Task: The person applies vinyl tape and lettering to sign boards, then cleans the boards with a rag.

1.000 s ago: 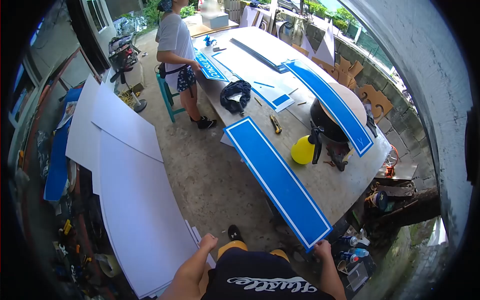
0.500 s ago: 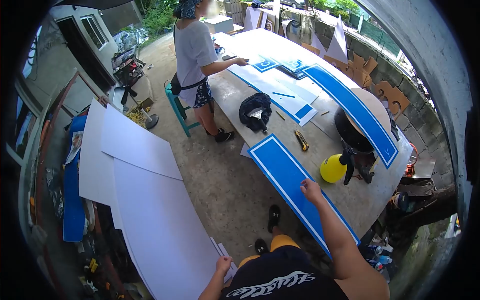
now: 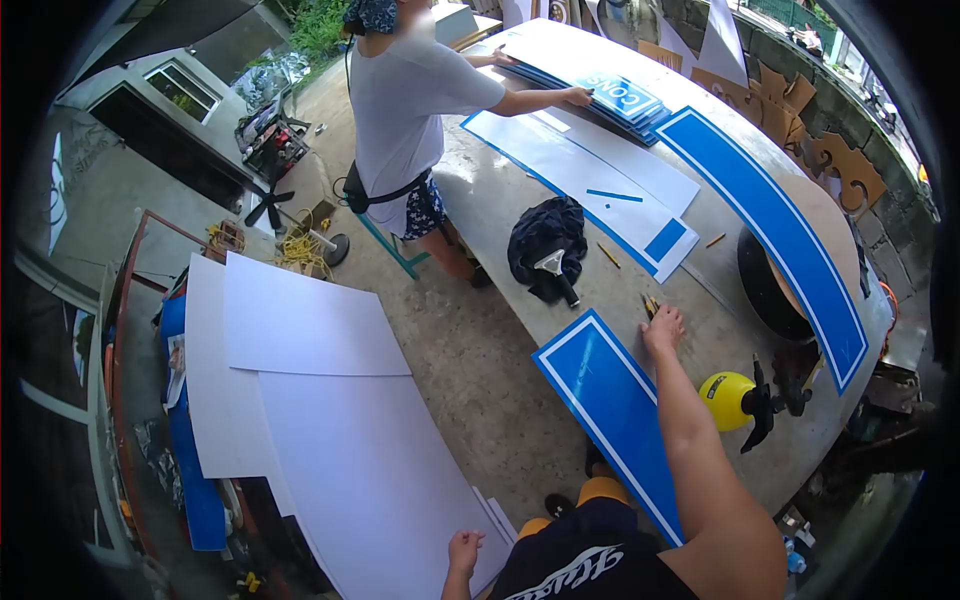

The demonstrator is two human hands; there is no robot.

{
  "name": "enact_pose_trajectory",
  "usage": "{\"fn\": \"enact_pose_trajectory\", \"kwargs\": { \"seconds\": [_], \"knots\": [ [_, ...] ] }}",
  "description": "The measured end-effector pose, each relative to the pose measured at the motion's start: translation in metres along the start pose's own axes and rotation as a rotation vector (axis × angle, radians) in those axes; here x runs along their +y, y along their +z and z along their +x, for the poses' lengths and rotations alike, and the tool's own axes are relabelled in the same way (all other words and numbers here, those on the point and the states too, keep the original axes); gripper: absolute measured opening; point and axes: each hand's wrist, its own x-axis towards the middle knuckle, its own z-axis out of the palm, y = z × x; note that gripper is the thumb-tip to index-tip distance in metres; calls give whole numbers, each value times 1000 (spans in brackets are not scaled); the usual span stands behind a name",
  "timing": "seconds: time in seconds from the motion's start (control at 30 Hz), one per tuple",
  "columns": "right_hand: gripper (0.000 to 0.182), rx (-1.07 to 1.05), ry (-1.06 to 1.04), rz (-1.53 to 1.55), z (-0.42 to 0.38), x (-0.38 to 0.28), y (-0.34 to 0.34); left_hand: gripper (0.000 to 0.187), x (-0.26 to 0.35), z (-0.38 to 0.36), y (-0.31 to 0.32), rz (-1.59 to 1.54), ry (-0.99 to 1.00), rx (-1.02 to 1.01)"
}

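My right hand [image 3: 664, 330] is on the table with its fingers closed around a utility knife [image 3: 650, 304], most of which it hides. Under my right forearm lies a long blue sign panel [image 3: 610, 400] with a white border, along the near table edge. Low in the view, my left hand [image 3: 464, 551] is loosely curled with nothing visible in it, close to the edge of large white sheets [image 3: 370, 460]. A yellow spray bottle [image 3: 725, 400] with a black head stands right of my right arm. A dark cloth [image 3: 545, 245] with a scraper-like tool [image 3: 557, 270] lies beyond the panel.
Across the table a person [image 3: 410, 110] has both hands at a stack of blue-and-white signs [image 3: 625, 98]. Another long blue panel [image 3: 770, 230] rests over a round black object [image 3: 765, 290]. White strips with blue edges [image 3: 590, 185] lie mid-table. A fan [image 3: 270, 205] stands on the floor.
My right hand has moved from above the blue panel to the utility knife and closed on it. The other person now reaches both arms to the sign stack. The view has shifted.
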Motion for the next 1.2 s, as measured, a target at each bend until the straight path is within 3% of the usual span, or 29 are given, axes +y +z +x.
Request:
{"fn": "enact_pose_trajectory", "kwargs": {
  "seconds": [0.13,0.23,0.3,0.43,0.5,0.63,0.83,0.97,1.03,1.1,1.2],
  "knots": [
    [53,-26,57,53,16,5,13,30,13,14,30,165,118,-123],
    [43,-15,-12,138,1,-3,3,25,24,20,33,299,92,-239],
    [37,26,-179,238,-27,-6,0,27,16,33,24,268,71,-209],
    [39,-40,-311,449,-144,-19,-28,24,-3,70,-6,193,59,-250],
    [39,-217,-280,465,-215,-21,-51,24,-12,99,-22,204,48,-245],
    [40,-298,-379,452,-341,15,-38,24,-24,154,-44,214,87,-348],
    [43,-226,-72,378,-499,81,-54,25,-20,232,-17,318,173,-511],
    [45,-121,-31,371,-556,123,-71,26,28,178,27,351,212,-546],
    [45,-99,-5,382,-578,138,-76,26,11,168,60,303,367,-611],
    [46,-70,17,420,-590,147,-87,29,20,115,75,330,372,-653],
    [42,-106,16,497,-608,161,-96,31,-19,94,109,437,404,-737]
  ]
}}
